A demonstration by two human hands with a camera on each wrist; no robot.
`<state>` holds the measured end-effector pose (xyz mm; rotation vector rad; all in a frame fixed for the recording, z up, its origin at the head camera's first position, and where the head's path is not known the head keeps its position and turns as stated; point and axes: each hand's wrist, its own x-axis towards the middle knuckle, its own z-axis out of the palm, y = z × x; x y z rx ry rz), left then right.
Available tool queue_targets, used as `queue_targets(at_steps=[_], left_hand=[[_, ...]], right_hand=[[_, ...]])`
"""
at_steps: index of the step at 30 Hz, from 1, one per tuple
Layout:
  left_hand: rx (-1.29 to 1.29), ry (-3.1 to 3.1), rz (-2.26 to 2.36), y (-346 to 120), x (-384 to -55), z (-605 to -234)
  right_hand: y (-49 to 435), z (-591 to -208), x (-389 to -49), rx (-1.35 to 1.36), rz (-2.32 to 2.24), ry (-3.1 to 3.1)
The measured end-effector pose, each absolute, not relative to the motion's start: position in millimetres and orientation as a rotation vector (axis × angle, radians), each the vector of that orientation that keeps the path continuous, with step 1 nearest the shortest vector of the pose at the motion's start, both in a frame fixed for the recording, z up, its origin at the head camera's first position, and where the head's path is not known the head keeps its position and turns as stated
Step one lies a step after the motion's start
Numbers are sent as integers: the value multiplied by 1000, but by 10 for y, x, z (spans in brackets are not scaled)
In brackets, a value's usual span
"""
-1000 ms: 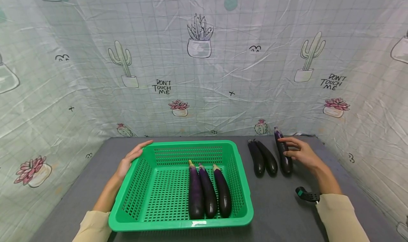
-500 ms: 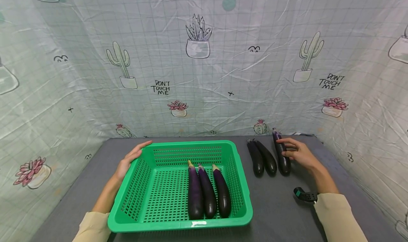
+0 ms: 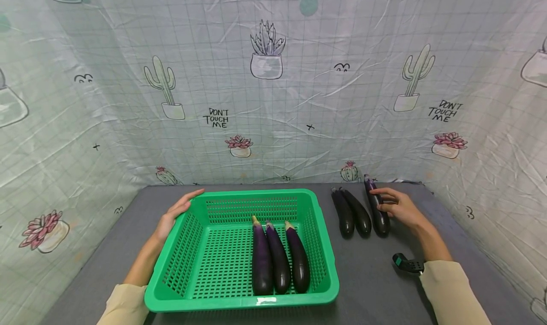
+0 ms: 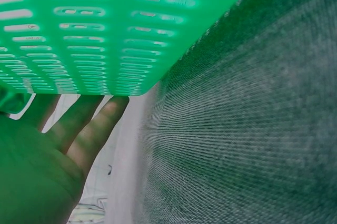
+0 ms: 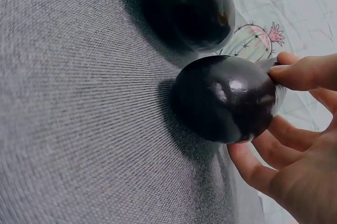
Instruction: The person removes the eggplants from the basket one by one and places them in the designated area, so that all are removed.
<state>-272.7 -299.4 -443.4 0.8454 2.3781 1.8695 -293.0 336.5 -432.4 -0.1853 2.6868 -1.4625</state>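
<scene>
In the head view, a green perforated basket [image 3: 239, 302] holds three eggplants [image 3: 279, 263], lying side by side in its right half. My left hand [image 3: 171, 219] rests against the basket's left side, its fingers extended along the rim towards the far corner. The left wrist view has those fingers [image 4: 95, 129] fairly straight against the outer wall. To the right of the basket, my right hand [image 3: 401, 208] grips a dark eggplant [image 3: 380, 218], thumb on one side and fingers on the other. In the right wrist view that eggplant [image 5: 224, 100] shows its rounded end, with fingers curled at its edge.
Two more eggplants [image 3: 351, 213] lie close together between the basket and the held one. Grey cloth covers the table [image 3: 363, 282]. A patterned curtain [image 3: 299, 101] rises behind the table and along both sides. A black wrist device [image 3: 408, 263] juts from the right sleeve.
My right hand and its eggplant have shifted slightly left, closer to the two loose eggplants. The left hand and the basket stay where they were.
</scene>
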Motion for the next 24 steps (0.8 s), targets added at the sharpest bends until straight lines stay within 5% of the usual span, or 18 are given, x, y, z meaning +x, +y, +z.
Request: queue_targets(at_steps=[24], left_hand=[[840,2373,1859,-3002,-2741,-4463]], right_hand=[[3334,-4432,-2974,-327,-1378,2755]])
